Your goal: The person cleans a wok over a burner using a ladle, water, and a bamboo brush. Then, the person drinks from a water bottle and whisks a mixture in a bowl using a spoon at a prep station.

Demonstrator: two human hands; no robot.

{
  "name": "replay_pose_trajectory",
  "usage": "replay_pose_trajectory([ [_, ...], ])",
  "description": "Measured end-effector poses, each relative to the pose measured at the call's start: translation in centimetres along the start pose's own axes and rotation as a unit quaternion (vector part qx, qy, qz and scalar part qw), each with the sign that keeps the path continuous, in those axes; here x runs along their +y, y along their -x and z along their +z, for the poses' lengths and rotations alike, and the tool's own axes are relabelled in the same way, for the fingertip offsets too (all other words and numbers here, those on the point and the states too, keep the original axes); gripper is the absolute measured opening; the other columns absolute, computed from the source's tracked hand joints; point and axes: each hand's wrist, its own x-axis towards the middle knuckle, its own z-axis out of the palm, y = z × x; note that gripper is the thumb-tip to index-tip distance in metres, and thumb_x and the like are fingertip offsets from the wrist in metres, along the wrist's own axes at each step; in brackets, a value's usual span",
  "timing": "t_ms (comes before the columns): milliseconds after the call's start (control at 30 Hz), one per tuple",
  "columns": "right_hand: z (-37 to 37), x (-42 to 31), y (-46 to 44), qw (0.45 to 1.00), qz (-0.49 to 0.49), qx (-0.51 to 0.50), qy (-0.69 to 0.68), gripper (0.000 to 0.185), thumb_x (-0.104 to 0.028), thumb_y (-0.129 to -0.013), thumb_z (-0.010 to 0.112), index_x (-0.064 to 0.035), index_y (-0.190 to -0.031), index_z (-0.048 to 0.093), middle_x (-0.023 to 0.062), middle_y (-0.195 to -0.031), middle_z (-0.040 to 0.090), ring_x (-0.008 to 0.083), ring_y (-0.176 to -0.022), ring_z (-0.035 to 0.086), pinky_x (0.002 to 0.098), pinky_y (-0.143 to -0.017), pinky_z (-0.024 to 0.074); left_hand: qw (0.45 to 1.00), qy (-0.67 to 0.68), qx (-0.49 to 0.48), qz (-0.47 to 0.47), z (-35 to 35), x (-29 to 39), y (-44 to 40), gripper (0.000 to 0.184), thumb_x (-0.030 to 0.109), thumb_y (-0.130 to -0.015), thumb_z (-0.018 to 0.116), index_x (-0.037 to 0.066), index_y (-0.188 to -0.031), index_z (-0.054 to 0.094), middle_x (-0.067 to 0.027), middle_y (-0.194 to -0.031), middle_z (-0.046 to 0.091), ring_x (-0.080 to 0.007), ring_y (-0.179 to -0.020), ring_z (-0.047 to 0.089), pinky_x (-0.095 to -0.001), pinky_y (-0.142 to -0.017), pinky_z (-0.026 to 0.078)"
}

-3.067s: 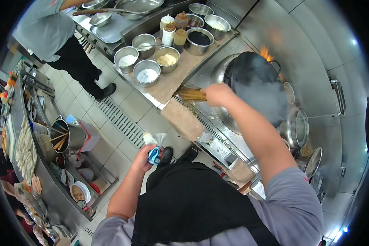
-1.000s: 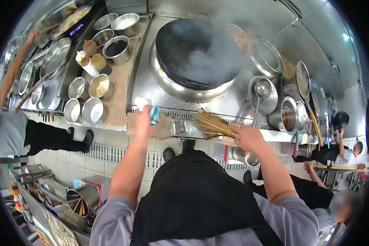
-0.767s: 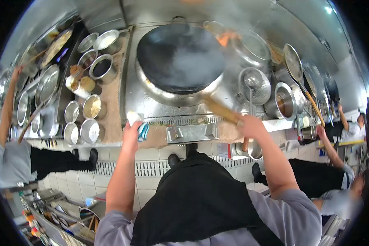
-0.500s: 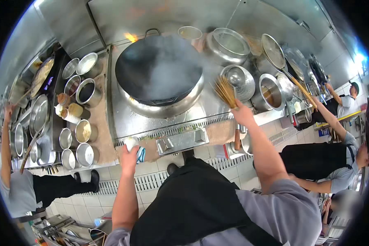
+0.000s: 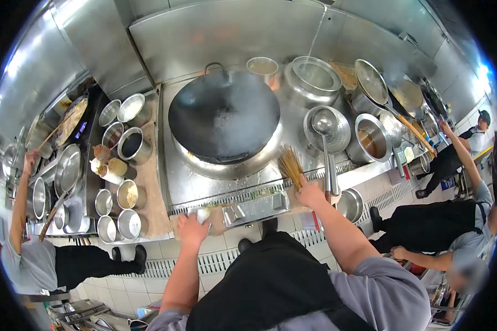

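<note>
My right hand (image 5: pixel 310 194) is closed around a bamboo wok brush (image 5: pixel 290 165), its bristles splayed up and to the left, just off the wok's front right side. A large black wok (image 5: pixel 204 118) sits on the round burner, with steam rising from it. At the counter's front edge, left of the metal control panel (image 5: pixel 257 208), my left hand (image 5: pixel 192 230) lies palm down on a white cloth (image 5: pixel 203 214), which its fingers partly cover. To the right of the brush, a ladle (image 5: pixel 324 121) rests in a perforated strainer (image 5: pixel 337 135).
Metal pots, including one of dark liquid (image 5: pixel 131 145), and squeeze bottles (image 5: pixel 117 166) stand left of the wok. On the right are a deep pot (image 5: pixel 370 138) and a long-handled mesh strainer (image 5: pixel 371 81). Co-workers stand at left (image 5: pixel 27 265) and right (image 5: pixel 431 220).
The view has tilted upward. My right hand has brought the brush left, away from the ladle and toward the wok's front. My left hand has turned palm down, with the cloth against the counter edge.
</note>
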Motion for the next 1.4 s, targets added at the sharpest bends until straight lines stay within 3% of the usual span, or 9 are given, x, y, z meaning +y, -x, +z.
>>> replay_pose_trajectory([
  [167,-2.6,-0.2,2.3,0.996,-0.001,-0.079,-0.043,0.087,-0.047,-0.087,0.056,-0.0129,-0.153,0.012,0.0296,-0.134,0.048,0.0409,-0.121,0.051,0.0464,-0.103,0.0408,0.954,0.115,0.234,0.148,-2.0,1.4,3.1,0.039,0.023,-0.075,0.072,0.003,-0.105,0.058,-0.0248,-0.123,0.048,-0.0420,-0.115,0.048,-0.0483,-0.098,0.040],
  [533,-5.3,12.1,11.4,0.978,-0.035,0.112,-0.174,0.059,-0.038,-0.088,0.059,-0.0094,-0.138,0.044,0.0237,-0.122,0.055,0.0411,-0.108,0.057,0.0469,-0.091,0.0474,0.901,0.315,-0.266,0.134,11.1,10.2,7.7,0.024,0.024,-0.090,0.060,0.000,-0.088,0.062,-0.0107,-0.083,0.065,-0.0235,-0.076,0.065,-0.0355,-0.070,0.052],
  [633,-4.3,18.3,15.3,0.991,0.008,0.066,-0.115,0.053,-0.036,-0.089,0.058,-0.0076,-0.132,0.050,0.0228,-0.124,0.056,0.0404,-0.105,0.059,0.0477,-0.090,0.0478,0.638,0.607,-0.446,-0.161,22.3,12.2,4.4,0.023,0.024,-0.092,0.056,0.001,-0.096,0.060,-0.0125,-0.090,0.066,-0.0254,-0.079,0.065,-0.0343,-0.073,0.054],
  [800,1.9,32.3,27.3,0.968,0.183,-0.170,0.012,0.058,-0.043,-0.087,0.056,-0.0062,-0.132,0.051,0.0228,-0.114,0.063,0.0399,-0.104,0.061,0.0470,-0.086,0.0497,0.498,0.715,-0.299,-0.390,33.9,15.9,-0.8,0.033,0.021,-0.093,0.051,-0.003,-0.115,0.048,-0.0180,-0.111,0.059,-0.0326,-0.100,0.060,-0.0441,-0.088,0.052],
  [967,11.0,41.6,41.6,0.904,0.300,-0.304,-0.021,0.050,-0.037,-0.087,0.056,-0.0027,-0.123,0.058,0.0203,-0.103,0.065,0.0358,-0.087,0.066,0.0448,-0.074,0.0536,0.365,0.830,-0.243,-0.344,35.4,18.6,-1.3,0.035,0.023,-0.090,0.053,-0.004,-0.111,0.052,-0.0169,-0.109,0.062,-0.0293,-0.093,0.063,-0.0419,-0.083,0.055],
  [1133,20.5,39.6,52.9,0.745,0.558,-0.209,-0.300,0.045,-0.033,-0.085,0.062,0.0023,-0.114,0.061,0.0170,-0.088,0.066,0.0280,-0.065,0.067,0.0415,-0.059,0.0567,0.454,0.746,-0.253,-0.415,36.0,19.1,-3.5,0.043,0.032,-0.092,0.049,0.004,-0.125,0.050,-0.0160,-0.125,0.055,-0.0331,-0.106,0.058,-0.0439,-0.080,0.053],
  [1233,22.3,37.3,53.7,0.784,0.449,-0.348,-0.249,0.048,-0.035,-0.088,0.061,0.0034,-0.117,0.060,0.0167,-0.084,0.064,0.0247,-0.059,0.066,0.0385,-0.052,0.0556,0.460,0.736,-0.239,-0.435,36.7,20.3,-4.2,0.049,0.038,-0.092,0.048,0.013,-0.133,0.044,-0.0151,-0.132,0.050,-0.0362,-0.112,0.054,-0.0459,-0.083,0.052],
  [1333,21.4,35.4,51.9,0.748,0.501,-0.266,-0.345,0.051,-0.033,-0.087,0.062,-0.0029,-0.127,0.055,0.0191,-0.091,0.066,0.0260,-0.061,0.067,0.0396,-0.053,0.0554,0.414,0.773,-0.248,-0.412,38.1,20.5,-4.7,0.053,0.041,-0.091,0.049,0.017,-0.137,0.041,-0.0152,-0.134,0.048,-0.0377,-0.113,0.053,-0.0467,-0.082,0.052],
  [1400,22.0,36.1,50.1,0.868,0.407,-0.180,-0.221,0.044,-0.037,-0.086,0.059,-0.0039,-0.115,0.063,0.0139,-0.071,0.068,0.0296,-0.067,0.068,0.0427,-0.061,0.0543,0.434,0.791,-0.213,-0.374,37.9,19.9,-3.7,0.047,0.035,-0.092,0.049,0.014,-0.133,0.045,-0.0175,-0.128,0.052,-0.0362,-0.106,0.057,-0.0451,-0.078,0.054],
])
